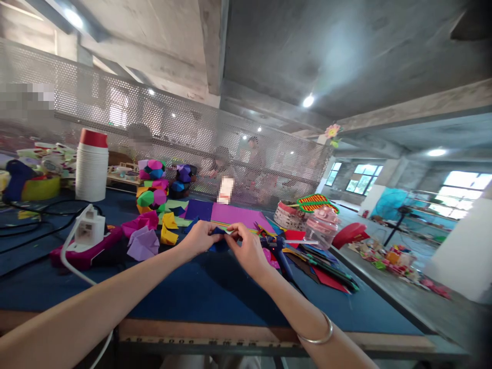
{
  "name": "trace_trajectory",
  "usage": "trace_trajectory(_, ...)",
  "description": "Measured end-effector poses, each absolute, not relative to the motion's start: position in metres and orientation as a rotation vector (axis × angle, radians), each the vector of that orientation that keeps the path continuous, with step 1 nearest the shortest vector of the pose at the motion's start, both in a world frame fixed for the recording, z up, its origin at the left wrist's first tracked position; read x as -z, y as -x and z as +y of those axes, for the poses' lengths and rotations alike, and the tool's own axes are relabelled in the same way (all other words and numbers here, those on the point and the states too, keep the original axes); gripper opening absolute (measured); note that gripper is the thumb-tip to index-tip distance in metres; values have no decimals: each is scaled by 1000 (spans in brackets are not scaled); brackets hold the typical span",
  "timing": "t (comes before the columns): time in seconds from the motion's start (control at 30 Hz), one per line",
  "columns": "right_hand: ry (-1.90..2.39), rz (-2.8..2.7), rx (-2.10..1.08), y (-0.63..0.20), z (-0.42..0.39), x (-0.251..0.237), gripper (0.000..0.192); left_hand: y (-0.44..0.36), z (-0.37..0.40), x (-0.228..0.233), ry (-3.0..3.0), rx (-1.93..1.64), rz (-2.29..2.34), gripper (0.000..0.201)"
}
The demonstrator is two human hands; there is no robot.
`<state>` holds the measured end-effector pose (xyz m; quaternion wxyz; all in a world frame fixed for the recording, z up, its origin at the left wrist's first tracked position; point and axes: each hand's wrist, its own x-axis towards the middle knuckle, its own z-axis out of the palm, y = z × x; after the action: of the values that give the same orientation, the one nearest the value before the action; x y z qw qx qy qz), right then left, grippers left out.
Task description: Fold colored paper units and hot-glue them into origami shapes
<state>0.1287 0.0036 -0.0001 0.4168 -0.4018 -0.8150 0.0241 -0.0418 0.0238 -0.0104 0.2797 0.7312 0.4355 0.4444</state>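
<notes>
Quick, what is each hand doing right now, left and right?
Left hand: closed, pinching the dark blue folded paper.
Right hand: closed, pinching the same paper from the other side.

A big blue worktop (215,292) is filling the bottom of the view. At 12 o'clock, a grey metal screen full of little holes (172,128) is standing along its far side. Above it, a grey concrete ceiling (346,51) is stretching wide, and round lamps (308,101) are glowing there. At 3 o'clock, bright windows (465,187) are letting daylight in over the grey floor (423,307).
</notes>
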Motion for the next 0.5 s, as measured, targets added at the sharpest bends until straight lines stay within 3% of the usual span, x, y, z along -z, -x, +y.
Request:
trace_trajectory(0.3,1022,-2091,179,-127,-2,-4,20,43,15,2,-2049,-1220,1325,19)
trace_trajectory(0.5,1028,-2065,138,-127,0,-4,22,41,11,0,-2063,-1214,1293,19)
